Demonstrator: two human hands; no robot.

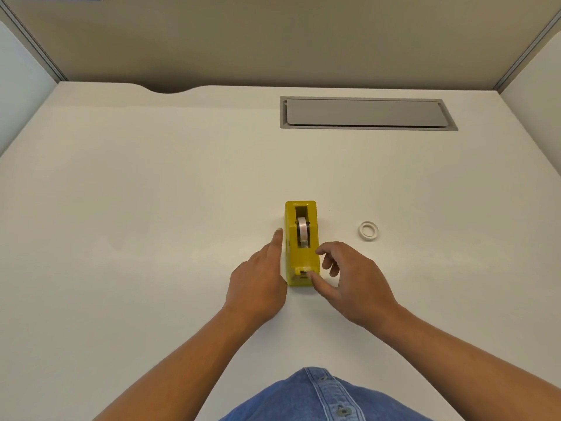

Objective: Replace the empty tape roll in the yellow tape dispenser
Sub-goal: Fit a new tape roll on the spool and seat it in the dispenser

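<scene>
A yellow tape dispenser point(301, 243) stands on the white desk, its cutter end toward me. A tape roll point(302, 236) sits upright in its slot. My left hand point(259, 281) rests flat against the dispenser's left side, index finger stretched along it. My right hand point(349, 276) is at the near right corner, thumb tip touching the cutter end and the other fingers curled loosely above the right side. It holds nothing that I can see. A small white ring, another tape roll or core point(368, 230), lies flat on the desk to the right of the dispenser.
A grey cable hatch point(368, 113) is set flush into the white desk point(151, 208) at the back right. Partition walls close the desk at the back and on both sides. A curved notch cuts the desk's far edge at the left.
</scene>
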